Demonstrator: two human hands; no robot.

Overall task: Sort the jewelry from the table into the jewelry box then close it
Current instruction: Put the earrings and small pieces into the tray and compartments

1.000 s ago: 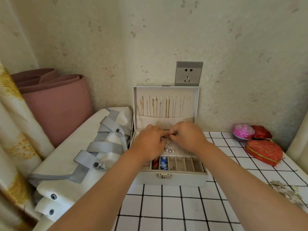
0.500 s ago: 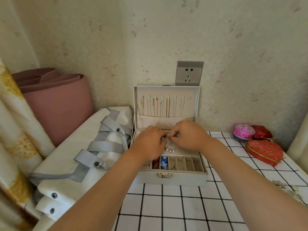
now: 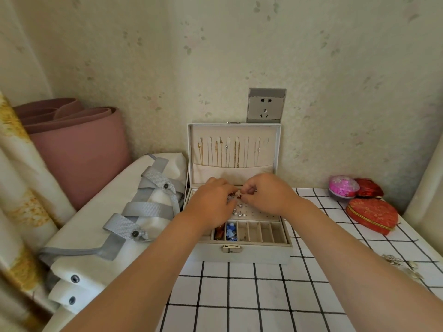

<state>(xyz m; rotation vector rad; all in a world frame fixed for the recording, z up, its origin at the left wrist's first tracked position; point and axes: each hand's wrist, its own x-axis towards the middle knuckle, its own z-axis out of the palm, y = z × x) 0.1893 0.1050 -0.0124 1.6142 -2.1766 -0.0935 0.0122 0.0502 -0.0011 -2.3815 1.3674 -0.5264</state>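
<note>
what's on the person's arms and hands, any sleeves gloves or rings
Nothing worn shows: the left hand and right hand are ungloved, and both forearms are bare down to the frame's edge, with no sleeve, watch or bracelet. Fingers are partly hidden, so rings are uncertain.

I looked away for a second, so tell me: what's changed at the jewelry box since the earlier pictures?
Almost nothing. The left hand and right hand stay fingertip to fingertip over the open box, pinching a small piece between them, with only tiny shifts in grip. The loose jewelry at the table's right edge lies untouched.
</note>
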